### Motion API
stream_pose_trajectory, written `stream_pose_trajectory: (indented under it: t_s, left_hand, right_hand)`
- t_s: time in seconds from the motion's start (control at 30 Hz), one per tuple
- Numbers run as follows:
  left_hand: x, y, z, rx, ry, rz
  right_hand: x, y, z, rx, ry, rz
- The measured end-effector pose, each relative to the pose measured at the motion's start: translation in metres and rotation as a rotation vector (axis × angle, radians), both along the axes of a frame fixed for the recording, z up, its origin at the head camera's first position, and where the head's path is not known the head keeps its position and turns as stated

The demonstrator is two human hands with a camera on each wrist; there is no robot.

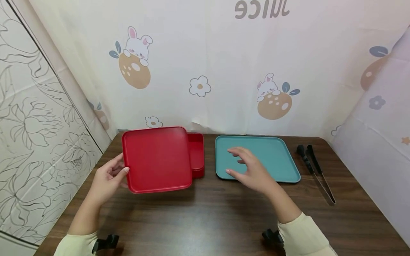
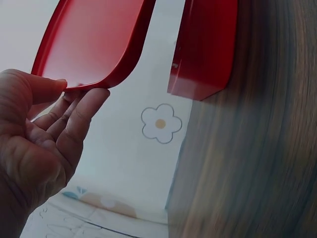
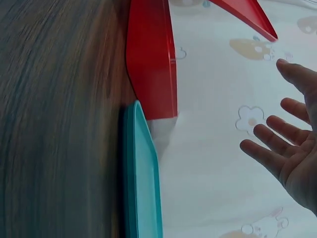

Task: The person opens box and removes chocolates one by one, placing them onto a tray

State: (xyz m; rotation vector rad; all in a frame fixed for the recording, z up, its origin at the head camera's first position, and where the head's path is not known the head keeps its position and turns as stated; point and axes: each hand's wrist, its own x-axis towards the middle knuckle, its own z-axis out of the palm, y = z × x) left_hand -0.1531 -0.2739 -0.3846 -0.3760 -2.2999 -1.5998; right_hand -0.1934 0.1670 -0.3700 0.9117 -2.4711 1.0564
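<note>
Head view: on the brown wooden table [image 1: 205,220], I see a teal tray [image 1: 278,160] just right of a red box [image 1: 196,153], which a tilted red lid [image 1: 157,160] mostly hides. Tongs [image 1: 314,173] lie beyond the tray. The left hand [image 1: 107,179] pinches the raised lid's left edge; the right hand [image 1: 251,170], fingers spread, holds nothing, hanging in the air by the tray.

Head view: the red lid [image 1: 157,160] obscures most of the red box [image 1: 198,173]; its interior behind is hidden. The right hand [image 1: 253,171] covers part of the teal tray [image 1: 277,161]. Left wrist view: lid and box are cropped at the top; table [image 2: 257,168] grain appears blurred.
</note>
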Motion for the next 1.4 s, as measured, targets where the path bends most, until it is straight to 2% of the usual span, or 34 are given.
stream_pose_trajectory:
  t_s: [0.23,0.33,0.5,0.73,0.83,1.03,1.27,1.4]
  left_hand:
    - [0.006,-0.012,-0.004,-0.004,-0.014,0.042]
    - [0.009,-0.018,-0.005,0.001,-0.036,0.063]
    - [0.009,-0.029,-0.007,0.062,-0.049,0.06]
    - [0.014,-0.041,-0.007,0.106,-0.052,0.077]
    - [0.015,-0.047,-0.007,0.121,-0.056,0.078]
    - [0.018,-0.058,-0.006,0.062,-0.079,0.102]
    - [0.022,-0.076,-0.003,-0.108,-0.121,0.153]
    - [0.023,-0.087,-0.002,-0.15,-0.158,0.152]
  right_hand:
    - [0.003,0.024,-0.014,-0.088,0.208,-0.099]
    - [0.006,0.036,-0.017,-0.087,0.22,-0.141]
    - [0.013,0.054,-0.018,-0.054,0.217,-0.194]
    - [0.017,0.079,-0.023,-0.099,0.341,-0.287]
    - [0.019,0.09,-0.025,-0.11,0.365,-0.322]
    - [0.029,0.115,-0.032,-0.109,0.353,-0.419]
    - [0.039,0.142,-0.039,-0.147,0.351,-0.484]
    - [0.045,0.156,-0.039,-0.137,0.348,-0.546]
